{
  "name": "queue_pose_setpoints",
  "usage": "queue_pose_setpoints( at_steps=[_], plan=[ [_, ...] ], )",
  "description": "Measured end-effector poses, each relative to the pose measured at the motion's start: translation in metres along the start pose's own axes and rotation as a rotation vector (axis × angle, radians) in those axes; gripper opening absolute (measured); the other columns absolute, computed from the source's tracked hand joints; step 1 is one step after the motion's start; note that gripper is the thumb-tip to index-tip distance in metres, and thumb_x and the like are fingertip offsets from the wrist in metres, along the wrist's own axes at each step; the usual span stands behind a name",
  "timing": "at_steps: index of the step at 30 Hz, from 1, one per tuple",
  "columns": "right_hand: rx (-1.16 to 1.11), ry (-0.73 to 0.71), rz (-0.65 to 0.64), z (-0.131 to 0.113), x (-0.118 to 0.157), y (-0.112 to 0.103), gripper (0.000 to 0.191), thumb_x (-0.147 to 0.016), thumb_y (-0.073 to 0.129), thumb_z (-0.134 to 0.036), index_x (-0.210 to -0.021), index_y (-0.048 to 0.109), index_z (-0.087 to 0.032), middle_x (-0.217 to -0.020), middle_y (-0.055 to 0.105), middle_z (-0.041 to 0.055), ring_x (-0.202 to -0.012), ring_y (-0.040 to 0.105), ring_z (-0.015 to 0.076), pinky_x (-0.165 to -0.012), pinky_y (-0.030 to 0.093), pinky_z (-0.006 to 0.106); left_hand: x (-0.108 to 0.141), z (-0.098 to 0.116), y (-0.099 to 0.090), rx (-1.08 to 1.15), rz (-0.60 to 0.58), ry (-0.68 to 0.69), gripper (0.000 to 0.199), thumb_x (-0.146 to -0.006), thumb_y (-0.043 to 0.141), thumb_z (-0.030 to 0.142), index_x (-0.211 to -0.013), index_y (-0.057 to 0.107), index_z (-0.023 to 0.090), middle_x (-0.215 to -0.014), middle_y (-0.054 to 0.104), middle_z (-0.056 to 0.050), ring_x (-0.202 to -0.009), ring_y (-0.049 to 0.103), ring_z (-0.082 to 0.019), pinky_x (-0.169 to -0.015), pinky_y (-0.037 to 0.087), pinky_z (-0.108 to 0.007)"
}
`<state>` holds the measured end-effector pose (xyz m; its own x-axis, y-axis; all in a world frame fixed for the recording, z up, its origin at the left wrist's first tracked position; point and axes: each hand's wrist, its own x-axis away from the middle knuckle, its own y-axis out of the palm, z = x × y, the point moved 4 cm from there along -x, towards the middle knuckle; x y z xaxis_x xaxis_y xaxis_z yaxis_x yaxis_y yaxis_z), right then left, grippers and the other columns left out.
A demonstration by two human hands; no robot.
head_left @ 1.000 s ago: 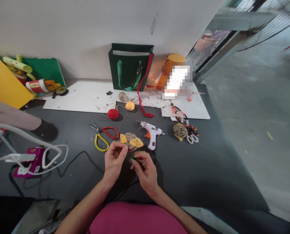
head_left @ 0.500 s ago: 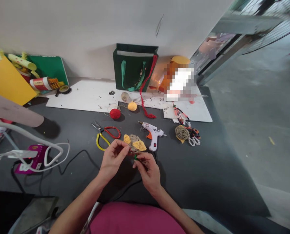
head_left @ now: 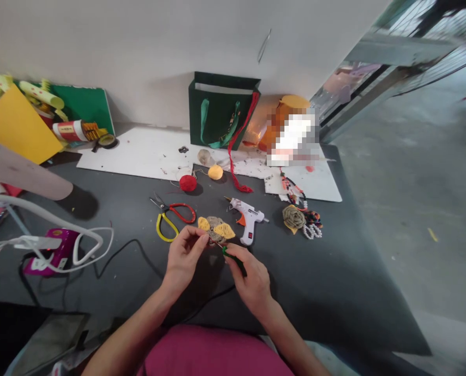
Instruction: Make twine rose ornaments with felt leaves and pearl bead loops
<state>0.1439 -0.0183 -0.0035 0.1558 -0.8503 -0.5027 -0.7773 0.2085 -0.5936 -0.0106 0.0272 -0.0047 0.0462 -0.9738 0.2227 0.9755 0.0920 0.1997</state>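
Since a moment ago, the main change is in the right hand [head_left: 252,277]: we see it drawn back toward four o'clock and turned. Where only a green scrap showed at its fingertips, we now make out a hook [head_left: 238,260], its green handle clamped in the fingers and its thin shaft slanting toward ten o'clock. The left hand [head_left: 186,253] keeps its pinch, thumb and forefinger together on what looks like dark red yarn [head_left: 211,242], too small for us to be sure. The hands stay apart, with the shaft bridging the gap. We judge that the hook is now in line with the pinched spot; whether its tip has caught a loop, we cannot tell.

The flower [head_left: 212,225], grey-brown with two yellow leaves, lies on the counter [head_left: 326,292] at twelve o'clock from the fingertips, as before. From the flower, the scissors [head_left: 163,224] sit at nine o'clock, the glue gun [head_left: 249,219] at two, and the red ball [head_left: 188,183] at eleven. These three keep their places.
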Motion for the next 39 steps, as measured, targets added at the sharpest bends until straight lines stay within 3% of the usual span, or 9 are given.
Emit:
queue_pose_setpoints(
  at_steps=[6,11,16,20,25,28,32,39],
  plan=[
    [-0.049,0.084,-0.01,0.002,0.002,0.003,0.021,-0.096,0.043,-0.015,-0.112,0.055,-0.021,-0.094,0.071,0.0056,-0.076,0.069,0.0149,-0.074,0.058,0.027,0.0,-0.006,0.002,0.036,-0.015,-0.026,0.033,-0.071,0.073,0.044,-0.077,0.059,0.016,-0.071,0.061,0.001,-0.065,0.061,-0.012,-0.065,0.052,-0.024],
    [-0.207,0.219,-0.043,0.001,0.002,0.006,0.019,-0.095,0.044,-0.015,-0.108,0.055,-0.022,-0.085,0.068,0.0021,-0.056,0.061,0.01,-0.06,0.054,0.022,-0.001,-0.005,0.001,0.015,-0.002,-0.012,0.031,-0.071,0.072,0.043,-0.076,0.057,0.016,-0.071,0.06,0.001,-0.064,0.058,-0.011,-0.064,0.05,-0.023],
    [-0.322,0.351,-0.057,-0.001,0.007,0.012,0.018,-0.095,0.044,-0.015,-0.109,0.054,-0.022,-0.082,0.067,0.0006,-0.052,0.057,0.0086,-0.054,0.051,0.019,-0.001,-0.005,0.0,-0.035,0.025,0.054,0.029,-0.074,0.069,0.042,-0.077,0.057,0.016,-0.07,0.058,0.001,-0.065,0.056,-0.011,-0.065,0.049,-0.023],
    [-0.285,0.331,-0.068,-0.001,0.006,0.013,0.018,-0.095,0.043,-0.016,-0.108,0.054,-0.022,-0.082,0.065,0.0008,-0.053,0.057,0.0093,-0.056,0.05,0.021,-0.003,-0.007,-0.001,-0.059,0.04,0.105,0.028,-0.076,0.067,0.043,-0.077,0.057,0.017,-0.072,0.057,0.0,-0.067,0.055,-0.012,-0.066,0.049,-0.024],
    [-0.212,0.288,-0.103,-0.001,0.002,0.012,0.018,-0.095,0.042,-0.017,-0.106,0.056,-0.021,-0.085,0.066,0.0033,-0.062,0.062,0.0125,-0.064,0.053,0.024,-0.003,-0.005,-0.005,-0.165,0.034,0.175,0.02,-0.081,0.063,0.037,-0.078,0.061,0.017,-0.111,0.057,-0.01,-0.1,0.058,-0.019,-0.078,0.049,-0.026],
    [-0.2,0.276,-0.12,-0.001,0.0,0.01,0.018,-0.095,0.042,-0.018,-0.105,0.057,-0.021,-0.084,0.067,0.004,-0.066,0.064,0.0141,-0.066,0.054,0.026,-0.004,-0.002,-0.008,-0.208,-0.008,0.151,0.02,-0.082,0.061,0.037,-0.08,0.061,0.016,-0.124,0.054,-0.013,-0.102,0.059,-0.02,-0.081,0.048,-0.029],
    [-0.218,0.265,-0.139,-0.002,-0.001,0.008,0.018,-0.095,0.043,-0.018,-0.105,0.057,-0.021,-0.083,0.067,0.0038,-0.069,0.065,0.0142,-0.068,0.053,0.025,-0.009,0.002,-0.011,-0.257,-0.109,0.099,0.022,-0.081,0.061,0.039,-0.08,0.061,0.017,-0.119,0.059,-0.014,-0.102,0.061,-0.022,-0.083,0.047,-0.032],
    [-0.226,0.273,-0.148,-0.001,-0.003,0.003,0.018,-0.094,0.044,-0.018,-0.104,0.058,-0.02,-0.083,0.067,0.0036,-0.072,0.065,0.0142,-0.068,0.053,0.024,-0.02,0.019,-0.007,-0.446,-0.282,0.126,0.021,-0.078,0.063,0.039,-0.074,0.067,0.019,-0.115,0.061,-0.013,-0.116,0.054,-0.027,-0.092,0.045,-0.039]
  ],
)
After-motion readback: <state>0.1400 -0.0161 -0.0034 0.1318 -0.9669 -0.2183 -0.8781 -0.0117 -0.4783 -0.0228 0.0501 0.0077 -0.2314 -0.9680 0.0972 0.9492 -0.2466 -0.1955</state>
